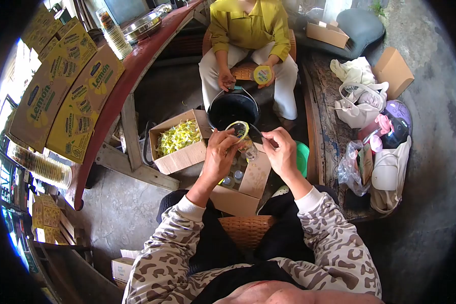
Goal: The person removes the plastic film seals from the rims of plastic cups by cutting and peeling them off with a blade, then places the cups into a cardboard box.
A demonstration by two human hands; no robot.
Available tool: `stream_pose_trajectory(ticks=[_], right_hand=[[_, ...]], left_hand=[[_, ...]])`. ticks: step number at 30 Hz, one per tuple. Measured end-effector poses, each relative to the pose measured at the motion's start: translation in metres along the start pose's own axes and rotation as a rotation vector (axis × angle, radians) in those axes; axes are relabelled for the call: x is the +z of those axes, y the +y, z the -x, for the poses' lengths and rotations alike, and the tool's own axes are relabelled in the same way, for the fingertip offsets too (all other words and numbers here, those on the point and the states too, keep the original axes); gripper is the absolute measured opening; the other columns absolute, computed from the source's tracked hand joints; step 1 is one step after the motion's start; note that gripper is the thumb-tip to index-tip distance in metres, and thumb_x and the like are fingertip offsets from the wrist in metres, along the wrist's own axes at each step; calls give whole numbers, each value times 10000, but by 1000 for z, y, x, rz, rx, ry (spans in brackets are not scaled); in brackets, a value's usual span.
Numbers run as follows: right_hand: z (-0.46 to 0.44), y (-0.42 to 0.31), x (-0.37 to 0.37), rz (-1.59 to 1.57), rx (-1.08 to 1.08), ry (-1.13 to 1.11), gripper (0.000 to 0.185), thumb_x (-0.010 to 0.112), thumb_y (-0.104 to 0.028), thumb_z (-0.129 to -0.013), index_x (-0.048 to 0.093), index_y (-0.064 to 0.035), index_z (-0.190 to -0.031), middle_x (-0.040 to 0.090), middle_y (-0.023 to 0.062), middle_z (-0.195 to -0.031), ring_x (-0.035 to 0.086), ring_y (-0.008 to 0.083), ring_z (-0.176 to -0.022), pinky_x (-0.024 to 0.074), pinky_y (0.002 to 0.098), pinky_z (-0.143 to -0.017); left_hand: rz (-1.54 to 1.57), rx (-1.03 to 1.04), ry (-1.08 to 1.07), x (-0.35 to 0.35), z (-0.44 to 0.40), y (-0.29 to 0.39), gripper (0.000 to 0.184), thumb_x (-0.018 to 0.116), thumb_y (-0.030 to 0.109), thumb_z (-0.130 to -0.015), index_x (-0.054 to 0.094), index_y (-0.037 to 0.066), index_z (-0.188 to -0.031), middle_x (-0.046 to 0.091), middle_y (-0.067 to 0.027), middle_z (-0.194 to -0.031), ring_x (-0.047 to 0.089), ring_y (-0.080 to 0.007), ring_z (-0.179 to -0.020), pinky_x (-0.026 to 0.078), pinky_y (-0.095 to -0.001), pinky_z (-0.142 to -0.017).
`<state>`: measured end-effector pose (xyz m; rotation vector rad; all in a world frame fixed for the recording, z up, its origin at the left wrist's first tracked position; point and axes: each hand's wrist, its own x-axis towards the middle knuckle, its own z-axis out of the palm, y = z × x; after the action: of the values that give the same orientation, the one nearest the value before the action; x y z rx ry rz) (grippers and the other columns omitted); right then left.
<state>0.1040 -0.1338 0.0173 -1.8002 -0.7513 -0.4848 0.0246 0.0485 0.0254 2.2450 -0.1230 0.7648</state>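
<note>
Brown-spotted cream fabric sleeves (175,240) cover the outstretched arms. The left hand (221,152) pinches a clear plastic cup with a yellow rim (249,150) above an open brown cardboard box (233,202); the right hand (281,152), thumb and finger pressed together, is just beside the cup, anything between them too small to tell

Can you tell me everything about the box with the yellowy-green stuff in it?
It's a brown box that looks like cardboard, open at the top and sitting at a slant. Thin, curly yellow-green pieces are heaped inside; I can't tell what they are. A flap shows at the end near the black bucket. It's on the person's left, and no hand touches it. I can't tell whether the bucket does.
</note>
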Motion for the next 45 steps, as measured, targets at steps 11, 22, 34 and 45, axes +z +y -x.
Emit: stream_pose_trajectory(ticks=[11,22,34,45], right_hand=[[8,-12,7,120,-192,-23,200,725,36,-726,664,-71,-883,576,60,-786,611,240,-710,511,357,-584],[17,-11,16,224,-162,-50,224,717,36,-692,659,-70,-880,552,64,-775,603,257,-723,505,379,-612],[20,-9,22,207,-46,-54,173,712,21,-710,648,-58,-850,557,81,-768,603,280,-729,488,404,-620],[9,18,22,77,81,32,175,724,26,-722,639,-37,-862,599,98,-774,631,292,-716,505,391,-610]], left_hand=[[-168,97,60,6,4,3,118,712,122,-821,704,41,-907,613,-91,-799,617,-292,-822,413,-502,-1009],[-192,78,32,16,9,11,112,706,97,-828,709,16,-906,628,-107,-816,598,-348,-916,417,-456,-946],[-149,85,53,30,13,1,121,706,38,-781,692,-21,-886,585,-128,-766,573,-320,-772,455,-421,-734],[-72,71,-32,35,17,11,116,686,-2,-806,680,-20,-921,614,-142,-841,590,-321,-794,474,-398,-719]])
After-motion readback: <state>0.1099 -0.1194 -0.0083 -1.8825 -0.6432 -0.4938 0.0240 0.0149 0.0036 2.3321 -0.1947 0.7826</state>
